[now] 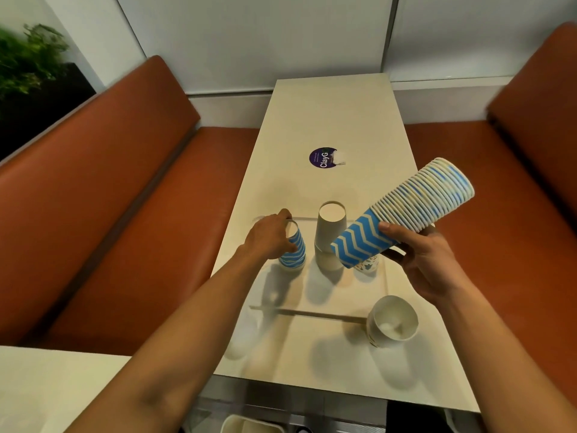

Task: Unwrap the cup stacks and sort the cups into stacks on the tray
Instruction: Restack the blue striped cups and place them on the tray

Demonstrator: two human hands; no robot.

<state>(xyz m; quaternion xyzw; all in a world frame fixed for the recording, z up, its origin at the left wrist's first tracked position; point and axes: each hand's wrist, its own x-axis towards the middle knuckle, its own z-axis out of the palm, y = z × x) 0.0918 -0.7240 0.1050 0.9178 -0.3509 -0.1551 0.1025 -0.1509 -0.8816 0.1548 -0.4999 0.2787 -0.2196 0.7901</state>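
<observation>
A long blue stack [406, 210] is gripped, tilted, in the right hand [427, 260] above the tray [312, 313]. One blue cup [293, 248], upside down at the tray's left, is grasped at its top by the left hand [268, 235]. It should probably be seated flat, kept clear of the white stack [329, 235] beside it, and released gently so later cups can be nested squarely.

Bare table [337, 114] beyond a close row of blue cup [296, 254], white stack [327, 235], patterned cup [369, 265]; narrow gaps between.
</observation>
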